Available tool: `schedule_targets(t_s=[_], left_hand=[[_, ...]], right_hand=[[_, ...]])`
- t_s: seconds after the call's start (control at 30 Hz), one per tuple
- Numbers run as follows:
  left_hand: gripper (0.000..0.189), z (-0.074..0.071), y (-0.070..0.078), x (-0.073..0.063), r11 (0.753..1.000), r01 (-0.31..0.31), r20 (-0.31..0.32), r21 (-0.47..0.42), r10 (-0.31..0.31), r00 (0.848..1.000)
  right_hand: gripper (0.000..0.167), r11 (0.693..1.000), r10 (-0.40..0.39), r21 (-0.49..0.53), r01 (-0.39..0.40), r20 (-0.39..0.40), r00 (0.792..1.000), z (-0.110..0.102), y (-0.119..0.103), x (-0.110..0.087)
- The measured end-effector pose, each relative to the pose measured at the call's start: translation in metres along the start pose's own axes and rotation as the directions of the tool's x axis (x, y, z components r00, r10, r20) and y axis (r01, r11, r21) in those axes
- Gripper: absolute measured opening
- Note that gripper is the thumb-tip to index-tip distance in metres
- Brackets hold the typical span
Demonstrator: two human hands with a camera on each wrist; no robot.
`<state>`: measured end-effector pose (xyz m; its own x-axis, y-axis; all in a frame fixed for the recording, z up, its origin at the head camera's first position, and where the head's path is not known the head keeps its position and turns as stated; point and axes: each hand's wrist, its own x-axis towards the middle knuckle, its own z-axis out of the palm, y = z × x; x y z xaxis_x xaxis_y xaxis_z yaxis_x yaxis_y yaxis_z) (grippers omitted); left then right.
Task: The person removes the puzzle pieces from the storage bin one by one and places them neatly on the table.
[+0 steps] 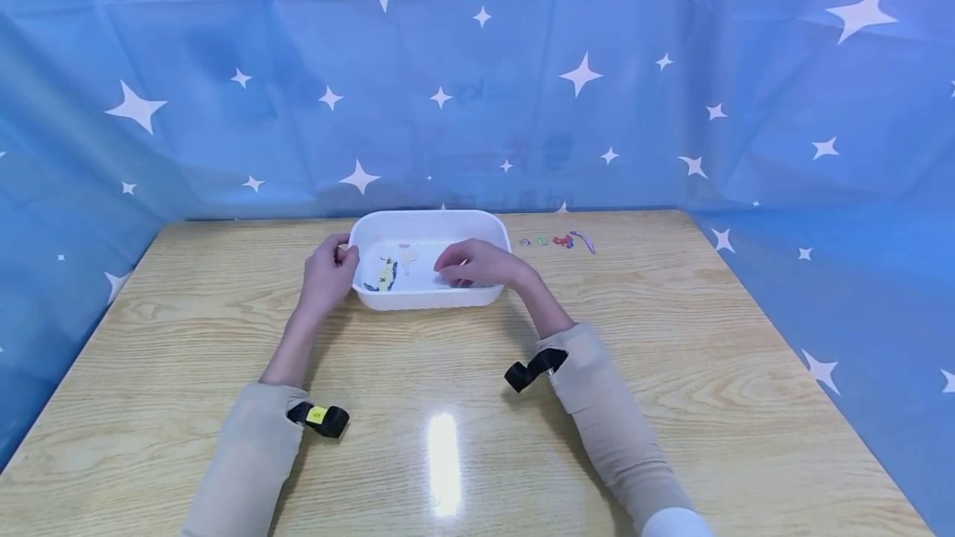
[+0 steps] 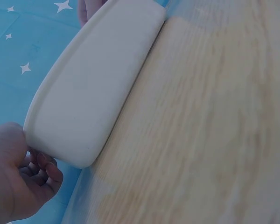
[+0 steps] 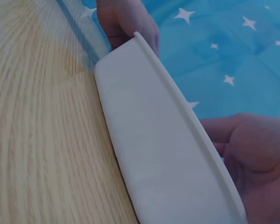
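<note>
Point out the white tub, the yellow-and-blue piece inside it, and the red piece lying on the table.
White tub (image 1: pixel 425 301): head view, on its near outer wall.
Yellow-and-blue piece (image 1: pixel 387 275): head view, on its yellow middle.
Red piece (image 1: pixel 564 242): head view, on its middle.

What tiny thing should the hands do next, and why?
Maybe the right hand should pinch one of the small pieces in the white tub and lift it out. Its fingers are down inside (whether they hold one is hidden), the left hand holds the tub's end, and other colourful pieces lie on the table to the right.
</note>
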<state>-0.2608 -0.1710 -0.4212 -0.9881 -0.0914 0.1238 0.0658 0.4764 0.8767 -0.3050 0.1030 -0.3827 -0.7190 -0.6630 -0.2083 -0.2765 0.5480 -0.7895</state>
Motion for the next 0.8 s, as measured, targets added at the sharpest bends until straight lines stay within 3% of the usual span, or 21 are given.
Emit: schedule_targets(t_s=[0.33,0.57,0.8], left_hand=[[0.043,0.0000,0.0008,-0.0001,1.000,0.010,0.005,0.001,-0.010,1.000],[0.044,0.0000,0.0005,-0.0002,1.000,0.008,0.004,0.001,-0.009,1.000],[0.043,0.0003,0.0010,0.0002,1.000,-0.004,-0.004,0.005,0.004,1.000]], right_hand=[[0.025,0.982,-0.020,-0.182,0.041,0.119,0.993,0.0043,-0.0053,0.0041],[0.024,0.982,-0.051,-0.168,0.083,0.184,0.981,0.0027,-0.0028,0.0073],[0.023,0.977,-0.077,-0.182,0.110,0.180,0.981,0.0005,-0.0039,0.0079]])
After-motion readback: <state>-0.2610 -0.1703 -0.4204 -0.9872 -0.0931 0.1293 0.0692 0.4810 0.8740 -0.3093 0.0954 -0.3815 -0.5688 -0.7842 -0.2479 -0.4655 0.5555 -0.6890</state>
